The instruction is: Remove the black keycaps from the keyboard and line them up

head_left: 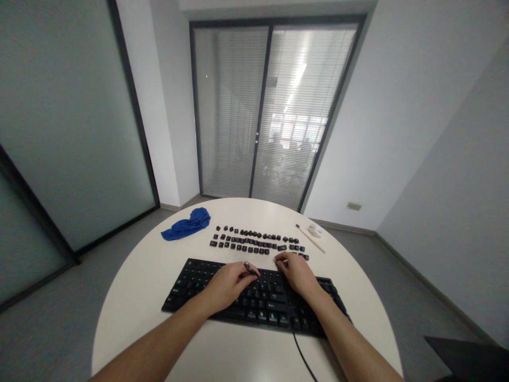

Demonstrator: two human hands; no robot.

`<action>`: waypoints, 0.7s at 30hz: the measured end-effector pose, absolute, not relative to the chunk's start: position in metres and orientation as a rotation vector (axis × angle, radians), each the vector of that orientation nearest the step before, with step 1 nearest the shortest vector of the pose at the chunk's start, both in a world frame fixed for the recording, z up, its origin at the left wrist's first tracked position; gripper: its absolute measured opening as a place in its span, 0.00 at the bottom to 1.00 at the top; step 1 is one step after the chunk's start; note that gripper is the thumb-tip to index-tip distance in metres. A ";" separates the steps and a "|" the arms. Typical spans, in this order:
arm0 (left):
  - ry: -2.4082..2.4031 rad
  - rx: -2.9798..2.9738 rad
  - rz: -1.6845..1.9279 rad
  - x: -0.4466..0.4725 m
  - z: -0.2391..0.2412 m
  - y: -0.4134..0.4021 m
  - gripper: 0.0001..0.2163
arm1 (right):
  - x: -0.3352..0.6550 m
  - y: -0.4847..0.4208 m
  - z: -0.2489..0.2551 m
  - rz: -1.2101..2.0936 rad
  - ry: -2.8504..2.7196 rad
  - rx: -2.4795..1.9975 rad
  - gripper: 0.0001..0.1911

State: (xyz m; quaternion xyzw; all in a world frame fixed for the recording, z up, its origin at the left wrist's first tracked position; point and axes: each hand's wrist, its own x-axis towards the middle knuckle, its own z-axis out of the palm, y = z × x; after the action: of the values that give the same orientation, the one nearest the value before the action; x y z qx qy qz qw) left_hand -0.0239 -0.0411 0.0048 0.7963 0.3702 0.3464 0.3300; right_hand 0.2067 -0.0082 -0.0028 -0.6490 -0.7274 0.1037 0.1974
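Note:
A black keyboard (274, 306) lies across the table in front of me, some of its keys hidden under my hands. Over its middle, my left hand (228, 284) is closed around a small dark tool with a metallic shine (249, 269); its exact kind does not show. My right hand (296, 271) is at the keyboard's back edge, right of the left hand. Its thumb and fingers are pinched together, and what they hold, if anything, is too small to make out. Just beyond the hands, loose black keycaps (254, 242) lie in rows.
A crumpled blue cloth (186, 224) rests at the table's back left. A thin brush (310, 238) and a small white item (315, 231) lie at the back right. The keyboard's cable (302, 355) runs toward me over the round white table (139, 276).

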 end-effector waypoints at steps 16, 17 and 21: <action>0.998 2.107 0.895 -0.024 0.003 -0.041 0.09 | 0.203 0.013 -0.004 0.105 -2.003 -1.957 0.11; 0.998 2.106 0.894 -0.024 0.003 -0.041 0.09 | 0.202 0.013 -0.004 0.098 -2.007 -1.943 0.11; 0.999 2.099 0.889 -0.024 0.005 -0.041 0.09 | 0.199 0.012 -0.003 0.089 -2.011 -1.902 0.12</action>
State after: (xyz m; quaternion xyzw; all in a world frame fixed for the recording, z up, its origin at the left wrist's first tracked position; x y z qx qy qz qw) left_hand -0.0242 -0.0415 0.0051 0.7988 0.3803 0.3382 0.3207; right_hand 0.1991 0.0116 -0.0033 -0.6749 -0.7136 0.0316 0.1852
